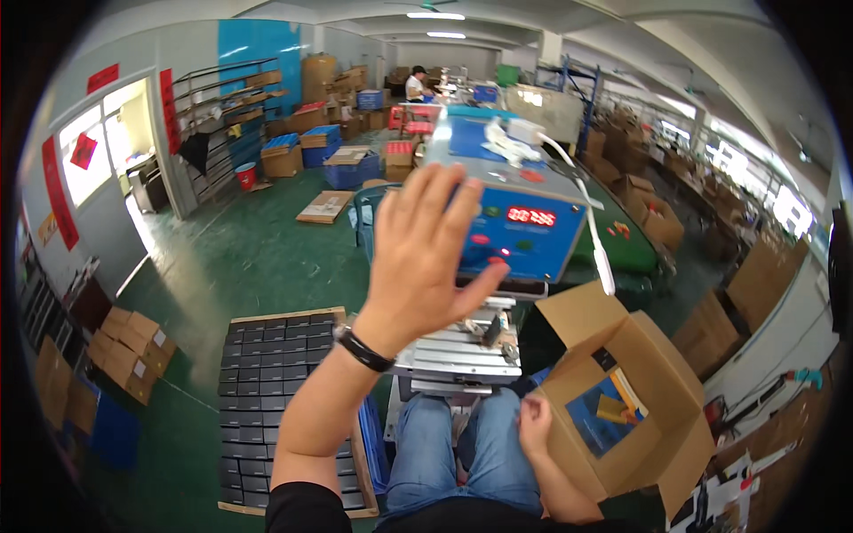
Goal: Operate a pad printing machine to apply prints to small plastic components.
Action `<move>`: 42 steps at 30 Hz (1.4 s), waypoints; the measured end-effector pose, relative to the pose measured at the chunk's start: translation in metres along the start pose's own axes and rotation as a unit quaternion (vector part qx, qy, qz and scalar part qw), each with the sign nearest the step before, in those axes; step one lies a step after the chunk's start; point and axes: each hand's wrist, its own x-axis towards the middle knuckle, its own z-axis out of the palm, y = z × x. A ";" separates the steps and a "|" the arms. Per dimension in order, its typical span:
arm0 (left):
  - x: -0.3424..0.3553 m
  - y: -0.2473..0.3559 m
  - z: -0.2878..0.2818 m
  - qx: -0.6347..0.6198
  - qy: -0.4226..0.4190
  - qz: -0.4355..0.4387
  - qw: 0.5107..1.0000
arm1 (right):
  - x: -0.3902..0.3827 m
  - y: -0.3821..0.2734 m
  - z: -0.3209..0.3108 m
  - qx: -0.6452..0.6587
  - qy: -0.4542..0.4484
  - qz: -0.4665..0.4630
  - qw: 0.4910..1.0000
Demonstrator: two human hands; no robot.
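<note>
My left hand [431, 249] reaches up over the blue front panel [542, 253] of a boxy machine, its fingers extended and its thumb at the lower controls beside a red display [531, 216]. Below the panel is a metal slotted fixture [453, 360]. My right hand [536, 425] is low beside my right knee, at the left edge of an open cardboard box [662, 417], with curled fingers; whether they hold anything is unclear. Inside the box lie blue and yellow items [611, 407].
A tray of black packages [267, 373] lies at my left, near stacked cartons [129, 355]. A green-topped table [622, 253] stands behind the box. Farther back are shelving [222, 98], blue crates [320, 142] and a seated co-worker [415, 89]. More cartons crowd the right side.
</note>
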 end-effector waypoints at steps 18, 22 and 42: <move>-0.013 -0.009 0.035 -0.045 0.058 -0.025 0.997 | -0.010 0.020 0.035 -0.239 -0.003 -0.175 0.955; -0.014 -0.008 0.041 -0.029 0.076 -0.022 0.996 | 0.000 0.024 0.035 -0.222 -0.018 -0.154 0.963; -0.020 -0.001 0.038 0.006 0.065 -0.064 0.996 | -0.003 0.020 0.016 -0.255 -0.039 -0.144 0.956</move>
